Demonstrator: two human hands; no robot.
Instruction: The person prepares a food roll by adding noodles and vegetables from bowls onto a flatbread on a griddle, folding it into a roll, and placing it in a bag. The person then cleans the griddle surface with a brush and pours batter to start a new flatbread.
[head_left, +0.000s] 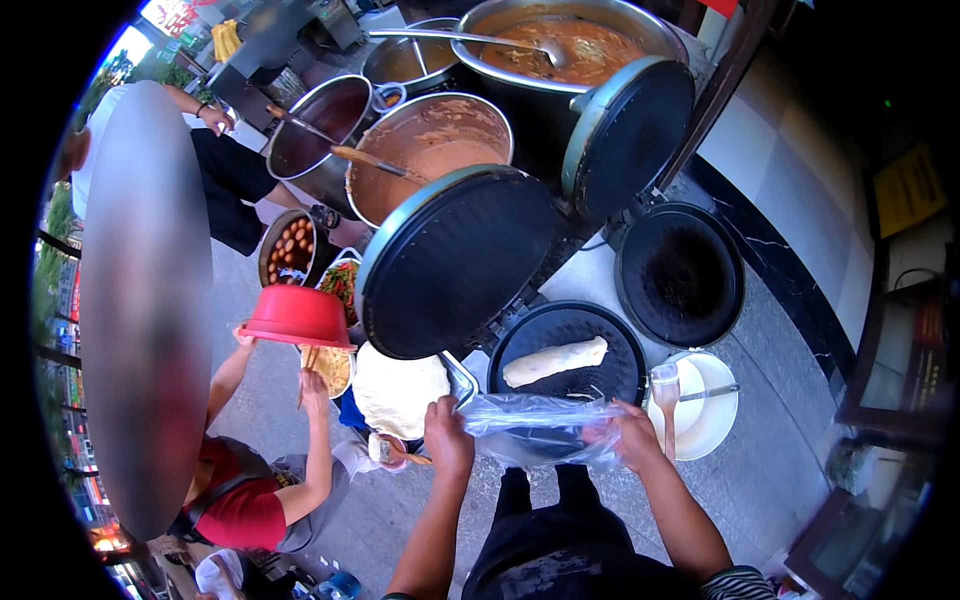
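A clear plastic bag (536, 420) is stretched between my two hands. My left hand (450, 436) grips its left end, and my right hand (634, 435) holds the right end. Beyond the bag, a pale rolled flatbread (555, 362) lies slantwise on the round black griddle plate (517, 341), apart from both hands. The griddle's lid (457, 262) stands raised behind it. Left of my left hand, a large mass of white dough (401, 386) rests on a metal tray (461, 375).
Beside my right hand, a white bowl (720, 435) holds a brush (664, 397). A second open griddle (679, 274) stands farther right. At left, a co-worker's hand (315, 390) has chopsticks, below a red basin (298, 315). Several large pots (431, 146) stand behind; another person is at far left.
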